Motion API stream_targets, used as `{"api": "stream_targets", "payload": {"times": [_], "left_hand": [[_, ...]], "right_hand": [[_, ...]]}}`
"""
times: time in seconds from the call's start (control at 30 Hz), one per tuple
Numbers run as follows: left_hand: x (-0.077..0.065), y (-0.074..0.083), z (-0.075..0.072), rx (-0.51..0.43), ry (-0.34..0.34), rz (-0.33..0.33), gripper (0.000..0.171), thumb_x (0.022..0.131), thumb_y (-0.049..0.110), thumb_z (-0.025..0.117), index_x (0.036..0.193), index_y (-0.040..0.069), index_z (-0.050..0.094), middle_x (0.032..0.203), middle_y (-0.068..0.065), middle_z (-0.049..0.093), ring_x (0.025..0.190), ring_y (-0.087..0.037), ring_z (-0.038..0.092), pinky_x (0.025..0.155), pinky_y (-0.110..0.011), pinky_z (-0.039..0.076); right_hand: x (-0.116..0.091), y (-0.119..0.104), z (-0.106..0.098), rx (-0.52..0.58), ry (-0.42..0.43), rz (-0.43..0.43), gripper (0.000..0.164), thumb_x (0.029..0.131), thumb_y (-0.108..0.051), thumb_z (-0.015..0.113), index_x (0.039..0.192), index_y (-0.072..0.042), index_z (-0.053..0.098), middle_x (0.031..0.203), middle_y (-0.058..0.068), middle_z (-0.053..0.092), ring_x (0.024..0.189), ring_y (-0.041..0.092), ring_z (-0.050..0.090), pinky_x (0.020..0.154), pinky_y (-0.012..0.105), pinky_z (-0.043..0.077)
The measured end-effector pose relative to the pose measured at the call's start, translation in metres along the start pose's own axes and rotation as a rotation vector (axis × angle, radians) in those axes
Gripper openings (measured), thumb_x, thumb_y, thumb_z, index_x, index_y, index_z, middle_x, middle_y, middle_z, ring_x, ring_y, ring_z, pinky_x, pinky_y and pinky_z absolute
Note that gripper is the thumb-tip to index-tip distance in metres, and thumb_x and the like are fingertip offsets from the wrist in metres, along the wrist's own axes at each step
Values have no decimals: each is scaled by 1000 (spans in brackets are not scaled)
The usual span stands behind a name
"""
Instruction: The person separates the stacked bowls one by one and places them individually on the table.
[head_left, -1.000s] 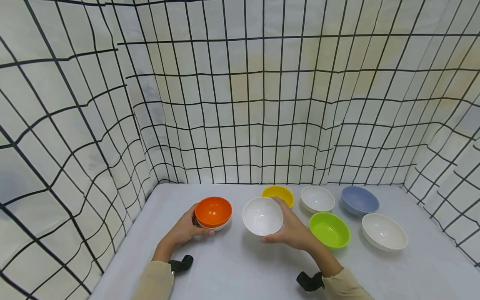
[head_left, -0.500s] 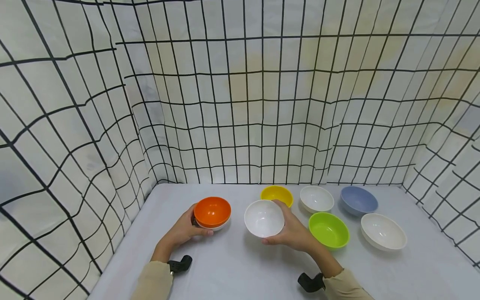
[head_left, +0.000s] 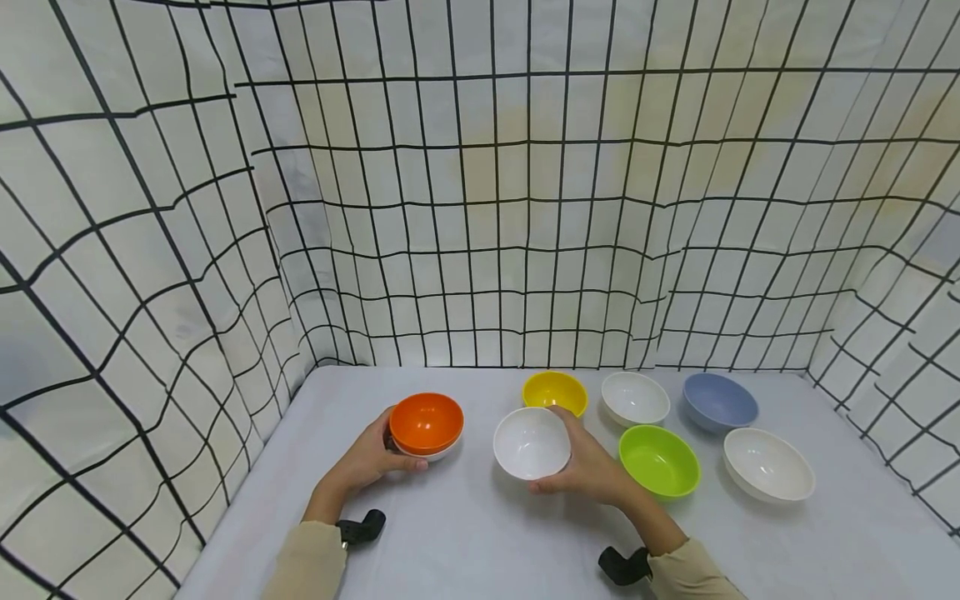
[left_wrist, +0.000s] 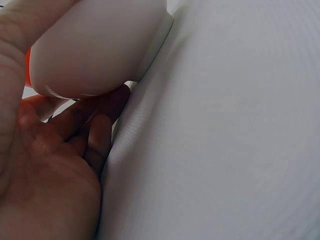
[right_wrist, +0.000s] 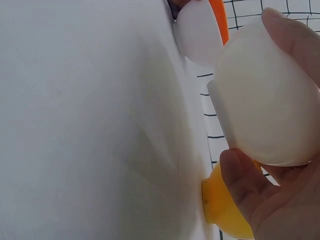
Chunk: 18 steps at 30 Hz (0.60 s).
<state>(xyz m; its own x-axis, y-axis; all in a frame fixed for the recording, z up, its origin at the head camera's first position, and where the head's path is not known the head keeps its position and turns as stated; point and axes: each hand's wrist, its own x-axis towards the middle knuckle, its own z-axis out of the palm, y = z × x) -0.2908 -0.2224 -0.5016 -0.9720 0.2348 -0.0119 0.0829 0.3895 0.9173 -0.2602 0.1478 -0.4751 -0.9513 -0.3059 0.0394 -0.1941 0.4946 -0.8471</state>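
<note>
An orange bowl (head_left: 426, 423) sits nested in a white bowl (left_wrist: 105, 45) on the left half of the table. My left hand (head_left: 367, 457) grips this pair from the left side, thumb at the near side and the other fingers behind. In the left wrist view the white bowl's foot is at the tablecloth. My right hand (head_left: 583, 463) holds another white bowl (head_left: 532, 443) by its right side, mouth tilted towards the head camera. The right wrist view shows that bowl's foot raised off the cloth. A yellow bowl (head_left: 555, 392) stands just behind it, partly covered.
On the right stand a white bowl (head_left: 634, 398), a blue bowl (head_left: 720, 402), a green bowl (head_left: 659, 461) and a wider white bowl (head_left: 768, 464). White cloth covers the table (head_left: 465, 542). Black-gridded white curtains (head_left: 480, 192) enclose its back and sides.
My right hand has come down a little and slightly to the right with the white bowl. My left hand and the nested bowls stay in place.
</note>
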Motion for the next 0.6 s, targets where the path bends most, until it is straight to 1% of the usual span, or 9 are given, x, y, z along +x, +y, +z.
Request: {"api": "stream_targets", "payload": {"times": [0.17,0.37,0.6], "left_hand": [[0,-1,-1,7,0,1,105,70,26,96,155,14,36,156,-10,47,147,-34,40,123,-61,25],[1,-2,-1,-2,-1,1,105,70,24,96,155,14,36,156,-10,47,148,-34,39,123,-61,24],[1,-4,-1,4,-5,9,104,70,25,96,155,14,36,156,-9,48,148,-35,39,123,-62,24]], "right_hand": [[0,1,-2,5,-12,-14,120,64,-34,99,158,-14,28,151,8,48,129,30,55,105,56,51],[-1,5,-7,-3,-55,-32,117,65,-34,98,158,-15,29,151,9,49,130,31,54,105,56,51],[-1,15,-18,-33,-132,-51,109,63,-37,98,151,-23,35,144,0,55,128,25,55,107,53,49]]}}
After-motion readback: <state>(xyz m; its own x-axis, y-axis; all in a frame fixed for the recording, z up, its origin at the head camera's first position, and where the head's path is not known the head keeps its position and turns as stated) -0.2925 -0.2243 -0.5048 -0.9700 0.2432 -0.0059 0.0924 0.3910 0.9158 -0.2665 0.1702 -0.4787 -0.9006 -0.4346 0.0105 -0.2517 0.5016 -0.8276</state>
